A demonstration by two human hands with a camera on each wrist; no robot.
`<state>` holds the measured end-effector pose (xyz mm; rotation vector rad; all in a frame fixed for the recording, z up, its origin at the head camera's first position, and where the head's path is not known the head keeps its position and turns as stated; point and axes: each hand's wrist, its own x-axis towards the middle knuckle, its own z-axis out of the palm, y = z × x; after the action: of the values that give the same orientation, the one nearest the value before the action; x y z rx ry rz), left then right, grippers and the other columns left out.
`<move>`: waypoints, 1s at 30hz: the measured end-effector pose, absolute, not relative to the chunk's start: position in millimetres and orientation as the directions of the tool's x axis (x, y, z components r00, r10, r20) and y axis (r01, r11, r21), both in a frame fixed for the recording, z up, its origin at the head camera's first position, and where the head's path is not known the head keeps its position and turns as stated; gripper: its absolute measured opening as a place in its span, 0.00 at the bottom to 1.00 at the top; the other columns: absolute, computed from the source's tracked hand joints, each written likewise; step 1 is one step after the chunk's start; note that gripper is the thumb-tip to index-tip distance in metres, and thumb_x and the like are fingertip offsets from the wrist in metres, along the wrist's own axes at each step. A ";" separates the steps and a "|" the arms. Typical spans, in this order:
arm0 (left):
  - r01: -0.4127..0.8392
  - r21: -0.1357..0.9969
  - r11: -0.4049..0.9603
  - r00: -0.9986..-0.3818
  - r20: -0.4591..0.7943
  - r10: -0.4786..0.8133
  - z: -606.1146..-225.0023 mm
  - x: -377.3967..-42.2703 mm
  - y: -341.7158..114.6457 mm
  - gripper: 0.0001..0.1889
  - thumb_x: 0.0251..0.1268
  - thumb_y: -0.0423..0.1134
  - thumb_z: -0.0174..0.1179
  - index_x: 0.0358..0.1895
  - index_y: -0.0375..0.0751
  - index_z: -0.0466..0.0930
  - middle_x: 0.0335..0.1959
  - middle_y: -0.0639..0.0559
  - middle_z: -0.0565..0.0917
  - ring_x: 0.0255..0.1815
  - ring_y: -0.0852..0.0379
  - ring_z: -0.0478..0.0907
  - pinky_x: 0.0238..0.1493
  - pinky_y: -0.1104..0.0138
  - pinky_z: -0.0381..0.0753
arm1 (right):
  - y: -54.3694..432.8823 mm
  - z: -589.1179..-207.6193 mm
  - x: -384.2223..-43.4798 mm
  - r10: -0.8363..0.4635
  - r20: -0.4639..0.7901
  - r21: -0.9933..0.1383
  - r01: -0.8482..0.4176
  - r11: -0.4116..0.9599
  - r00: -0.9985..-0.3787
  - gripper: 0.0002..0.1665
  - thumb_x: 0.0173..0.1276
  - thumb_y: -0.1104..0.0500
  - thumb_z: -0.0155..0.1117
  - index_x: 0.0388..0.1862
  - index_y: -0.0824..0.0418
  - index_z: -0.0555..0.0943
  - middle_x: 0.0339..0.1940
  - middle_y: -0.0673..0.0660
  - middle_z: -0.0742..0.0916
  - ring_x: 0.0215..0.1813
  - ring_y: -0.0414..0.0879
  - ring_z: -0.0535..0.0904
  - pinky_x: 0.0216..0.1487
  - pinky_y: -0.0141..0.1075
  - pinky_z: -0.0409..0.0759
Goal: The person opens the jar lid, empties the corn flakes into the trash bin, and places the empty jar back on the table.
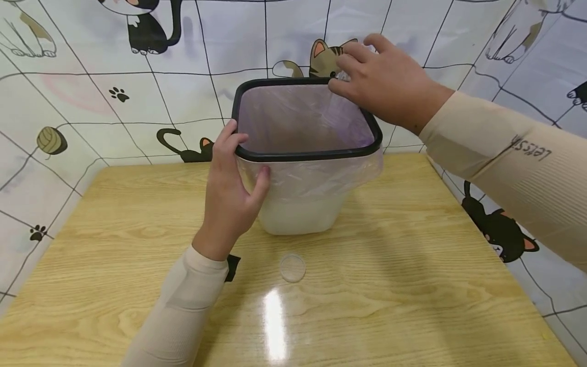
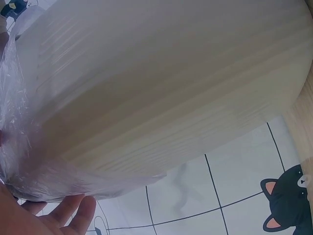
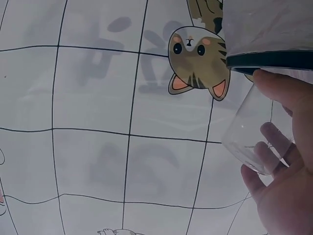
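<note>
A whitish trash bin (image 1: 300, 211) with a black rim (image 1: 307, 154) stands on the table, its bottom nearer than its mouth in the head view. Lining it is a thin, clear-purplish bin liner (image 1: 321, 176), folded out over the rim and hanging loose below it. My left hand (image 1: 231, 191) grips the bin's left front corner, thumb on the outer side, fingers at the rim. At the back right corner, my right hand (image 1: 385, 76) pinches liner film, thumb beside the rim. In the right wrist view, clear film (image 3: 249, 132) stretches out to the curled fingers.
A clear round disc (image 1: 292, 268) lies on the wooden table (image 1: 367, 306) in front of the bin. Beside my left wrist shows a small black piece (image 1: 233, 267). Cat-printed sheeting (image 1: 183, 102) stands upright behind the table and along both sides.
</note>
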<state>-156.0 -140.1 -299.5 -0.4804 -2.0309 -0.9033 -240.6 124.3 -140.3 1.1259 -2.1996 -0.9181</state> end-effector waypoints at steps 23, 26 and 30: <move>0.611 0.414 0.675 -0.581 0.813 0.028 -298.6 -158.7 -137.0 0.28 0.68 0.46 0.52 0.66 0.36 0.60 0.77 0.44 0.61 0.79 0.54 0.58 0.76 0.58 0.62 | 127.8 -144.8 -243.1 -0.817 0.132 0.766 -0.465 0.444 -0.562 0.31 0.57 0.77 0.69 0.58 0.64 0.72 0.61 0.72 0.75 0.66 0.65 0.67 0.71 0.58 0.63; 0.608 0.419 0.674 -0.582 0.813 0.019 -298.2 -158.9 -137.7 0.28 0.68 0.46 0.51 0.66 0.36 0.60 0.77 0.44 0.61 0.79 0.54 0.58 0.77 0.58 0.62 | 129.1 -145.1 -243.7 -0.803 0.172 0.716 -0.488 0.500 -0.571 0.30 0.59 0.77 0.66 0.59 0.64 0.71 0.62 0.72 0.75 0.68 0.65 0.66 0.72 0.58 0.62; 0.602 0.427 0.675 -0.588 0.809 0.014 -299.5 -157.9 -138.3 0.28 0.67 0.46 0.51 0.66 0.36 0.60 0.77 0.45 0.61 0.79 0.54 0.58 0.77 0.58 0.61 | 133.5 -147.0 -243.6 -0.760 0.271 0.609 -0.507 0.610 -0.590 0.27 0.65 0.72 0.65 0.62 0.63 0.71 0.64 0.71 0.76 0.69 0.66 0.67 0.72 0.60 0.62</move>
<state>-157.9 -138.3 -299.5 -0.4739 -2.0541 -0.8964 -243.6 133.5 -147.0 0.9987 -2.3223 -0.6557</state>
